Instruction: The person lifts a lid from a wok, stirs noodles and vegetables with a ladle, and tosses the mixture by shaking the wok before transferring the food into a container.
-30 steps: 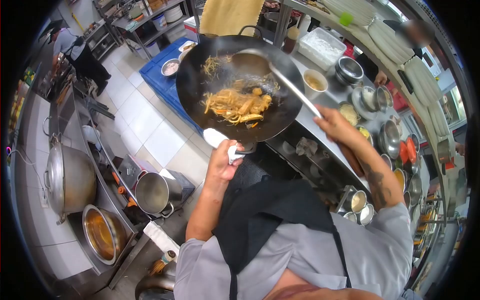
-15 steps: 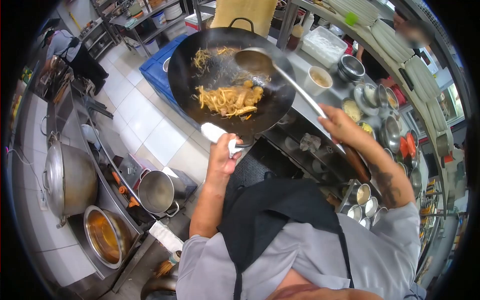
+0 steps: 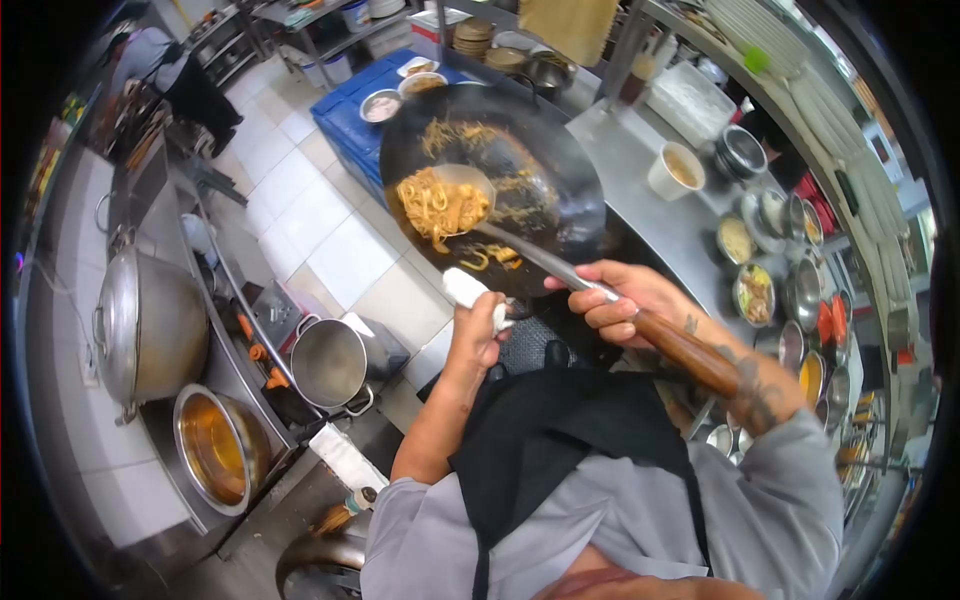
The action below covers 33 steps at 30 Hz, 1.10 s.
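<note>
My left hand (image 3: 474, 335) is closed around a folded white cloth (image 3: 464, 286) at the near handle of a dark wok (image 3: 575, 185). The wok is tilted, and browned bits cling to its inside. In my right hand (image 3: 628, 300) is a long wok ladle (image 3: 540, 258) with a metal shaft and wooden grip. Its bowl sits inside the wok at the left, heaped with stir-fried noodles (image 3: 432, 205). A few loose noodle strands and pieces (image 3: 490, 258) lie on the wok's near wall. Cloth and fingers hide most of the near handle.
Dishes of food stand on a blue chest (image 3: 335, 110) beyond the wok. A steel counter (image 3: 630, 165) at right holds a white tub (image 3: 677, 170) and several ingredient bowls. At left are a large lidded pot (image 3: 150, 325) and an open pot (image 3: 330, 362). Another person (image 3: 165, 75) bends over far left.
The ladle has swung left and down in the wok, and most of the noodles are now in its bowl. My right hand has moved down and left. The wok shows more tilted.
</note>
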{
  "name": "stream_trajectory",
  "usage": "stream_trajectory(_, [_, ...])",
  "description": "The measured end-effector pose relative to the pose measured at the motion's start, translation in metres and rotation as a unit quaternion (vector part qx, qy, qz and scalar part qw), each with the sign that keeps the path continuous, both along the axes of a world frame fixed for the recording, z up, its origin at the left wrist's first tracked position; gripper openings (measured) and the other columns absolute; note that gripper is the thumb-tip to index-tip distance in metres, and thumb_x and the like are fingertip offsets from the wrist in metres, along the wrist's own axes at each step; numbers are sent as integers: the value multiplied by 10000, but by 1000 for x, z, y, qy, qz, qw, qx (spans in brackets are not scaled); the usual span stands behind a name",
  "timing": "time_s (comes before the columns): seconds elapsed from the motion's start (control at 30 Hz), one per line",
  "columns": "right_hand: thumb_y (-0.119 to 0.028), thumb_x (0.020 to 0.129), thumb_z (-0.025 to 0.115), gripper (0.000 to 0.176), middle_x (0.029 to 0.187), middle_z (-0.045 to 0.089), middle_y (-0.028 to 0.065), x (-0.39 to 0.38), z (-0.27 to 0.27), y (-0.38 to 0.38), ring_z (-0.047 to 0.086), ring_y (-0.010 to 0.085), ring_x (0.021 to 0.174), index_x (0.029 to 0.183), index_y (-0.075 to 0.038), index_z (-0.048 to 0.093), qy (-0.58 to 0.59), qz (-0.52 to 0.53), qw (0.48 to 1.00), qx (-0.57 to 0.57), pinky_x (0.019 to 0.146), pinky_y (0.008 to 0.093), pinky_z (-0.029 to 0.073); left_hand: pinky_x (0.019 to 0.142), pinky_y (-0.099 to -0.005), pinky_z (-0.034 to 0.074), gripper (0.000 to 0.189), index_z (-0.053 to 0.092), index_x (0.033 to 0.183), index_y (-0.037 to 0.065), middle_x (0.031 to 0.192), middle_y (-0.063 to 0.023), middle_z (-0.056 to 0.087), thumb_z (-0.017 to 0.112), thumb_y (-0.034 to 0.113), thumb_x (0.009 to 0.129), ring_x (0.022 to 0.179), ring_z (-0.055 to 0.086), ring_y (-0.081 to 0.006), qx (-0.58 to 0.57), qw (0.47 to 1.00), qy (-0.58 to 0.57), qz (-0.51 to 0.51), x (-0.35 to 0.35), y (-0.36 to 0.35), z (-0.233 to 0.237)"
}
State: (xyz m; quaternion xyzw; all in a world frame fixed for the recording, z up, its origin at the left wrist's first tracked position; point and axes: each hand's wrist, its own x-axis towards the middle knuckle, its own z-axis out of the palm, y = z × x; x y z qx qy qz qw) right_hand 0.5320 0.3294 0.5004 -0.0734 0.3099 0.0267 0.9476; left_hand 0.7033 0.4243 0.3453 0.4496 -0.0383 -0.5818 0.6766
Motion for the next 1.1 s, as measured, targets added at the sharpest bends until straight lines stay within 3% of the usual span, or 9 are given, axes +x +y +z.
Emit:
stream_trajectory(0.07, [-178,975,343,365,704,419,28,0,-25,1,425,82,420,1294,-4,375,-67,-31,996,55,387,268,383,367,-240,327,63,525,817,73,659,-49,549,568,114,796,557,552,-133,0,999,34,3,1,7,-1])
stream_trajectory(0.17, [-185,970,354,335,697,435,12,-2,-41,-5,422,71,412,1247,-1,399,-111,-55,991,53,352,261,381,374,-232,324,52,528,808,69,653,-51,542,550,116,809,558,539,-130,-7,998,65,-7,7,14,0])
stream_trajectory(0.3, [-152,959,399,382,636,399,-4,-47,-109,13,356,49,371,1333,-82,367,-138,-79,985,-72,301,228,310,378,-231,320,56,527,818,56,665,-63,544,542,110,815,551,526,-134,-12,996,92,1,11,16,5])
stream_trajectory(0.33, [-157,953,425,368,638,400,-6,-42,-94,12,341,48,369,1317,-114,396,-94,-57,987,-119,300,226,308,374,-238,319,75,524,849,50,674,-68,546,554,101,804,556,532,-142,-23,995,100,-11,17,11,-2])
stream_trajectory(0.43, [-130,952,389,362,646,397,12,-47,-57,-7,365,58,379,1301,-34,389,-21,-93,991,-90,326,240,346,373,-236,322,90,505,853,54,692,-67,544,567,99,805,578,543,-142,-43,994,97,-32,16,10,9])
stream_trajectory(0.6, [-111,938,341,365,694,410,46,-86,-30,-19,397,87,407,1273,31,369,-107,-152,982,-7,337,244,346,383,-222,332,51,492,857,65,717,-61,542,525,92,828,617,546,-122,-54,987,146,-47,13,0,19])
stream_trajectory(0.77, [-136,936,340,344,698,430,41,-138,10,-32,407,105,410,1228,36,399,-130,-223,966,-13,357,294,359,385,-218,335,51,498,841,65,721,-57,542,520,111,842,639,546,-118,-81,979,172,-79,2,-21,22])
stream_trajectory(1.03, [-131,924,393,319,650,432,-3,-230,58,-76,377,61,372,1220,-17,422,-15,-285,926,-245,294,231,312,386,-223,337,58,500,841,71,714,-58,531,521,126,844,619,526,-116,-72,974,185,-107,-9,-49,12])
stream_trajectory(1.1, [-96,922,376,379,636,425,-7,-244,66,-88,412,61,377,1290,-5,362,96,-290,893,-330,286,229,328,390,-225,334,67,502,844,72,727,-59,538,531,132,837,619,528,-115,-70,975,183,-106,-11,-54,11])
